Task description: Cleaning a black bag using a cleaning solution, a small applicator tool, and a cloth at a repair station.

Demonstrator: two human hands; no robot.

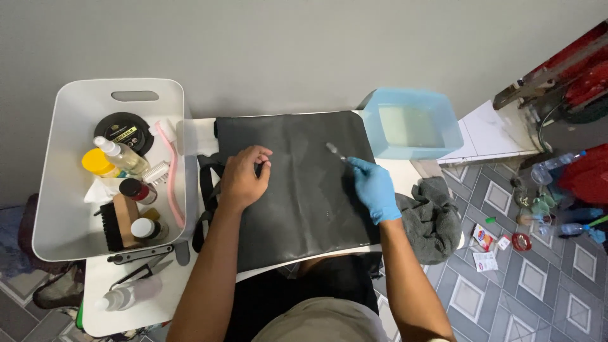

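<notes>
Pressing down on a flat black bag (297, 190) with the bare left hand (244, 177), fingers (263, 158) bent and holding nothing, arm reaching straight up toward 12 o'clock. Pinching a small thin brush (334, 151) in the right hand (375, 189), blue glove on, tip pointing to 11 o'clock and touching the bag. Lying in the middle of the white counter (158, 291). Sitting at 9 o'clock: white bin (69, 190) with bottles. Blue tub (411, 123) at 1 o'clock, grey cloth (434, 218) at 3.

Dim, even indoor light; soft shadows, wide-angle bending at edges.
</notes>
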